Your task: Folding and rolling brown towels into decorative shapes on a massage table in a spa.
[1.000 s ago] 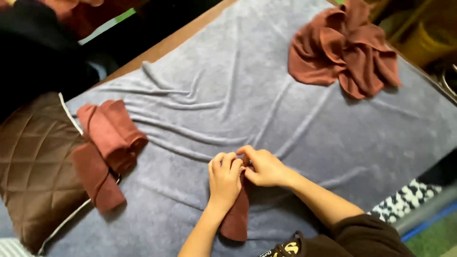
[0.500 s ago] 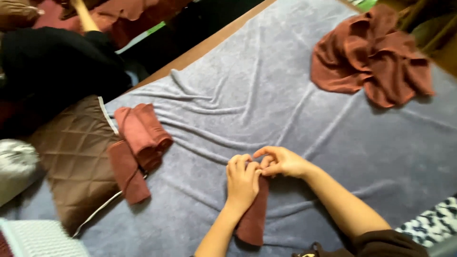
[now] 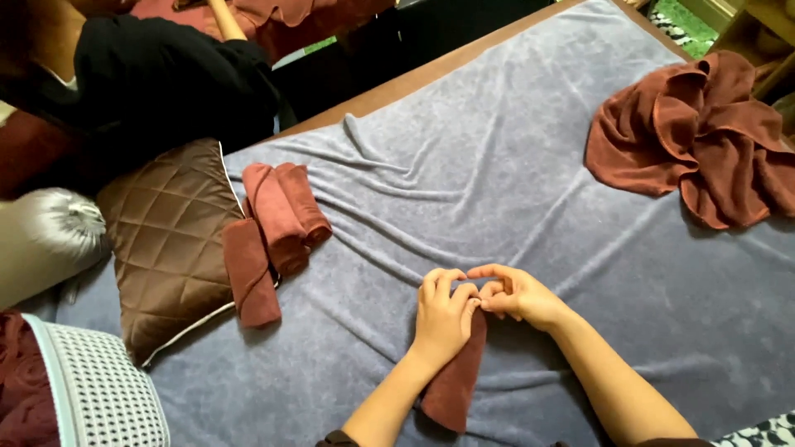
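Nearest, at the lower centre of the frame, the left hand (image 3: 445,319) lies flat on a rolled maroon towel (image 3: 453,385), fingers pressed down together on its upper end, while the right hand (image 3: 515,296) meets it from the right, fingertips pinched on the same end of the roll. The towel lies as a narrow, tight roll on the grey bed cover (image 3: 530,165), so the rolling looks all but finished; only the last tuck at the top end seems left, judging by where the fingers work.

Further off, at centre left, three finished rolls (image 3: 273,228) of the same colour lie side by side, touching, against a brown quilted cushion (image 3: 166,240). A white textured pillow (image 3: 99,393) sits at the lower left corner.

Farthest, at the upper right, a loose heap of maroon towels (image 3: 696,136) lies unrolled, so by the look of it several remain to do. At the upper left another person in a dark sleeve (image 3: 166,79) is partly in view.
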